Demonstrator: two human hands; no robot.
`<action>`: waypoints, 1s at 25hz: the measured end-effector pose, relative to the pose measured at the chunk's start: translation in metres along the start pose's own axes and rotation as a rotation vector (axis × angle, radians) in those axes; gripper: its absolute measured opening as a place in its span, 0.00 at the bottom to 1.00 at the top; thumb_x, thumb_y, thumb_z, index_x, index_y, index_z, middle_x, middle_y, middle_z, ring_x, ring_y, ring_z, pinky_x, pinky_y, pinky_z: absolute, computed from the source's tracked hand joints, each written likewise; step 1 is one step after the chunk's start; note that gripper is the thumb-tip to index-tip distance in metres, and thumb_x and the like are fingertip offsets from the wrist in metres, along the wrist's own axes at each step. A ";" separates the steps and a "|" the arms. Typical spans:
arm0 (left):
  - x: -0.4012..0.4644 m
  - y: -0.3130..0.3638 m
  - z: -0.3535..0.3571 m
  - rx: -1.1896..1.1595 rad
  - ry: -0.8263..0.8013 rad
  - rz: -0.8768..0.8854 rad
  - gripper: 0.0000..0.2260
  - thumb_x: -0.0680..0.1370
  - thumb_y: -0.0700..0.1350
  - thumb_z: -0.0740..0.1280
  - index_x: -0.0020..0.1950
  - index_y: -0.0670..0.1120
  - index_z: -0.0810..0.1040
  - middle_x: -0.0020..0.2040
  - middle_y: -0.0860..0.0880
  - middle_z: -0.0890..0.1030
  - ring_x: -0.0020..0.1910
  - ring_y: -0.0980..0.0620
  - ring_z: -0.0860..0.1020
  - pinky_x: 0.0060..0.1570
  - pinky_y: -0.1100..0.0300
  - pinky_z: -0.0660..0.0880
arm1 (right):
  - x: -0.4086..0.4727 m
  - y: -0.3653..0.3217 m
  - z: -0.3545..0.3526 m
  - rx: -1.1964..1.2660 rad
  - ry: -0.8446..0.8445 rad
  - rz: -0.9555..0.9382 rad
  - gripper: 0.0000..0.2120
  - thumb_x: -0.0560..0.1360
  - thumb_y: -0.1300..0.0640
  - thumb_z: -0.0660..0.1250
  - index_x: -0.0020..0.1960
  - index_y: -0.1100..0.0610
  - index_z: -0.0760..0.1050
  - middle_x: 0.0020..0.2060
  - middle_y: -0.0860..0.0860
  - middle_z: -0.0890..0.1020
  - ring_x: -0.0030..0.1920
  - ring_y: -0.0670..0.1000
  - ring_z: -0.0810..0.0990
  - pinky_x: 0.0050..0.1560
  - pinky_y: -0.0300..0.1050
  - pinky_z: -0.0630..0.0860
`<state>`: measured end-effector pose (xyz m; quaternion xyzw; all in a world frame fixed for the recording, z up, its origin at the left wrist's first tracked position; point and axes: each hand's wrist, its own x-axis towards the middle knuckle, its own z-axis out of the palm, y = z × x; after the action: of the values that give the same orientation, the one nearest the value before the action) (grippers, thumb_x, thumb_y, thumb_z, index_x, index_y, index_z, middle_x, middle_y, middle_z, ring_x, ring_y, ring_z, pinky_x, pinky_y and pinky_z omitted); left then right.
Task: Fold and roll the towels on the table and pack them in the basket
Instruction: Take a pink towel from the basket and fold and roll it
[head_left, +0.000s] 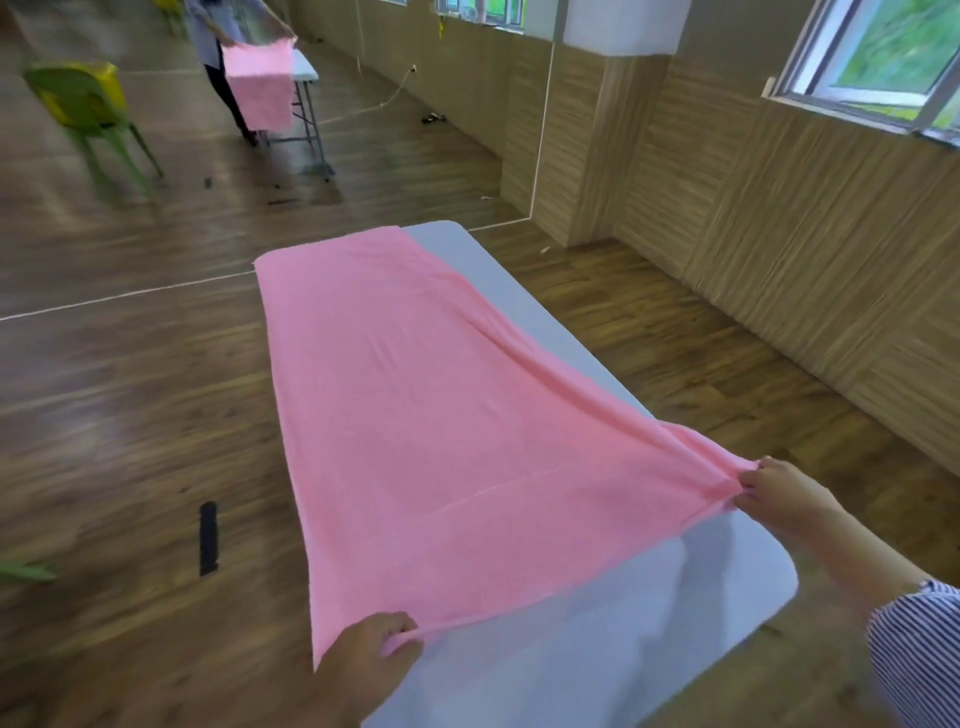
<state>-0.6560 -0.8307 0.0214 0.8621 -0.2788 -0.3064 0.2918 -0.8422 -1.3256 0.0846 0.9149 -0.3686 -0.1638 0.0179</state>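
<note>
Lying lengthwise along the white table (613, 639), one pink towel (415, 395) covers most of its top, its left edge hanging just over the table's left side and a strip of bare top showing along the right. The cloth is plain, soft-looking and mostly flat, with a faint stitched band across it near the close end and long creases running toward the right corner. The left hand (363, 654) pinches the near left corner between thumb and curled fingers. The right hand (779, 488) pinches the near right corner, which is lifted and bunched, drawn out past the table's edge. Its forearm ends in a striped sleeve (919, 654), cut off by the frame. The left wrist is also cut off. No basket shows. Far off, blurred, a second person (218, 31) holds a second pink towel (260, 83) over another table (306, 65); one green chair (83, 104) stands nearby.
</note>
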 end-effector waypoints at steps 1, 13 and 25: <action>-0.007 -0.001 0.008 0.025 0.005 -0.010 0.18 0.76 0.49 0.68 0.41 0.76 0.70 0.40 0.66 0.77 0.38 0.63 0.76 0.40 0.73 0.68 | -0.001 0.009 0.008 0.014 -0.004 -0.011 0.16 0.70 0.47 0.58 0.47 0.53 0.80 0.40 0.51 0.71 0.48 0.54 0.75 0.47 0.47 0.75; -0.081 -0.006 0.090 0.477 0.389 -0.185 0.05 0.67 0.52 0.68 0.39 0.61 0.75 0.33 0.59 0.74 0.31 0.56 0.78 0.31 0.61 0.62 | -0.048 0.023 0.024 0.046 0.035 -0.248 0.13 0.76 0.51 0.59 0.53 0.55 0.78 0.50 0.58 0.78 0.53 0.59 0.77 0.49 0.44 0.73; -0.068 0.022 0.103 0.588 0.207 -0.458 0.11 0.71 0.60 0.55 0.36 0.54 0.66 0.41 0.54 0.73 0.43 0.55 0.72 0.43 0.58 0.68 | -0.022 0.029 0.092 -0.158 -0.165 -0.370 0.18 0.77 0.53 0.55 0.65 0.56 0.69 0.60 0.55 0.70 0.67 0.59 0.65 0.65 0.49 0.66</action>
<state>-0.7782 -0.8350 -0.0051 0.9753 -0.1240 -0.1819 -0.0170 -0.9055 -1.3234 0.0086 0.9462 -0.1807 -0.2670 0.0287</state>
